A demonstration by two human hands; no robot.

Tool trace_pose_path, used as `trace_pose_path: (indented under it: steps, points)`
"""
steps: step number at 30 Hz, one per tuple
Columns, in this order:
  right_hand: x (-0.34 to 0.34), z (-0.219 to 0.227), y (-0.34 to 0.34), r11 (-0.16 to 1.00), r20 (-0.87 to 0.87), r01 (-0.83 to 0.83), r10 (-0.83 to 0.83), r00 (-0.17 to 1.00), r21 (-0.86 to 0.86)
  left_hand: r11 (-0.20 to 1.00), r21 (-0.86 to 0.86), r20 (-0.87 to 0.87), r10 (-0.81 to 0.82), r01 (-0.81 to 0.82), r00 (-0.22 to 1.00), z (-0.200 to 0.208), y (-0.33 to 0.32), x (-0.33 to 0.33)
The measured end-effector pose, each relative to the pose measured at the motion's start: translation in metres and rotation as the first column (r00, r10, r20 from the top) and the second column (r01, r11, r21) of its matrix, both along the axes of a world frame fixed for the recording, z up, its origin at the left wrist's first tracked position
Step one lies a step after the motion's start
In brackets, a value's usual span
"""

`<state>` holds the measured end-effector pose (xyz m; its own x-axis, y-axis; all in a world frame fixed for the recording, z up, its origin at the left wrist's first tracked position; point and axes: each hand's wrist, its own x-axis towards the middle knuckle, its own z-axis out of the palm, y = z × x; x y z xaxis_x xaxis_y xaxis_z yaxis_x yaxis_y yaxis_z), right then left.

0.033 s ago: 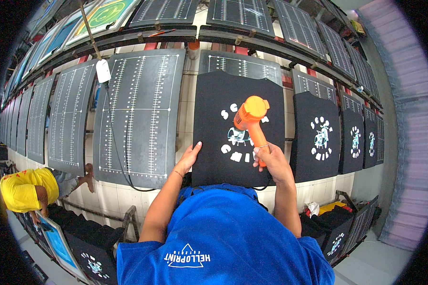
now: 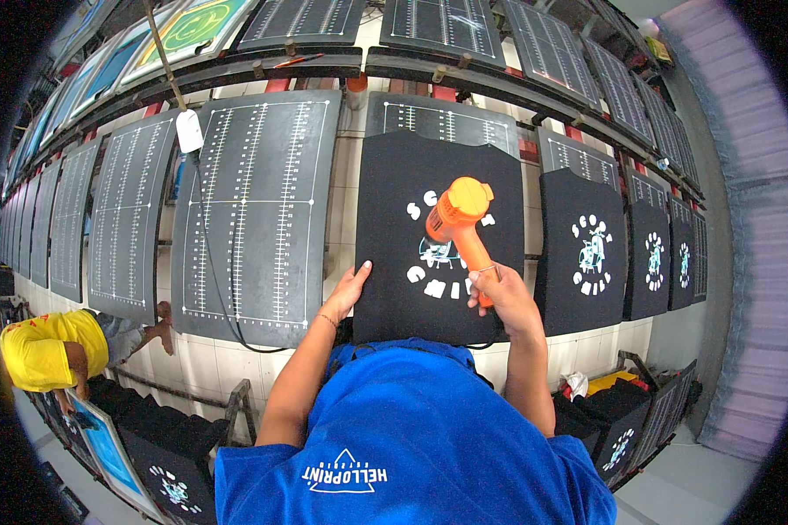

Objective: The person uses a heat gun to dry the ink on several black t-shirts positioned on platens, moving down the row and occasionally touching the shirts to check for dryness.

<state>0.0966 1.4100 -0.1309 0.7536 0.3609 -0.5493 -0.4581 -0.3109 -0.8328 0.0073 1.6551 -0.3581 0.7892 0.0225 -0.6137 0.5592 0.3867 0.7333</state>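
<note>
My right hand (image 2: 506, 297) is wrapped round the handle of an orange hair dryer (image 2: 466, 206). Its barrel hangs over a white and light-blue print on a black shirt (image 2: 390, 210), hiding part of the design. The shirt is stretched flat over a dark printing board (image 2: 490, 129), whose ruled far end shows past the cloth. At the shirt's left edge, my left hand (image 2: 350, 290) grips the side of the covered board, thumb toward the top and the other fingers mostly hidden.
More printed black shirts (image 2: 584, 254) lie on boards to the right. Bare ruled boards (image 2: 254, 219) stand in rows to the left and beyond. A dark cable (image 2: 208, 254) hangs from a white plug box (image 2: 189, 131). Behind at left, a person in yellow (image 2: 52, 350) handles a blue screen frame (image 2: 105, 442).
The hair dryer's barrel has shifted slightly left over the print, with my right hand still round the handle. My left hand has stayed in place.
</note>
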Motion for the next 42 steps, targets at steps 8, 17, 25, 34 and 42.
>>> trace_pose_path:
  steps: [8, 17, 25, 34, 42]
  points:
    - [0.003, 0.003, 0.002, 0.999, -0.037, -0.040, 0.040, 0.999, 0.009, 0.999, 0.012, -0.023, -0.040, 0.041, 0.999, -0.006, 0.004, -0.001]
    - [-0.008, 0.002, 0.004, 0.997, -0.016, -0.076, 0.076, 0.997, -0.034, 1.000, 0.012, -0.006, -0.011, 0.011, 1.000, 0.000, 0.001, 0.000]
    - [-0.012, 0.009, -0.003, 0.994, -0.034, -0.100, 0.099, 0.995, -0.043, 1.000, 0.001, 0.009, -0.026, 0.026, 1.000, 0.000, 0.002, 0.000]
    - [-0.016, 0.008, -0.002, 0.993, -0.063, -0.107, 0.104, 0.993, -0.051, 1.000, 0.028, 0.009, -0.015, 0.014, 1.000, 0.002, 0.002, -0.002]
    - [-0.021, 0.012, 0.001, 0.995, -0.028, -0.073, 0.071, 0.997, -0.071, 1.000, 0.021, 0.006, -0.016, 0.016, 1.000, 0.001, 0.000, 0.000]
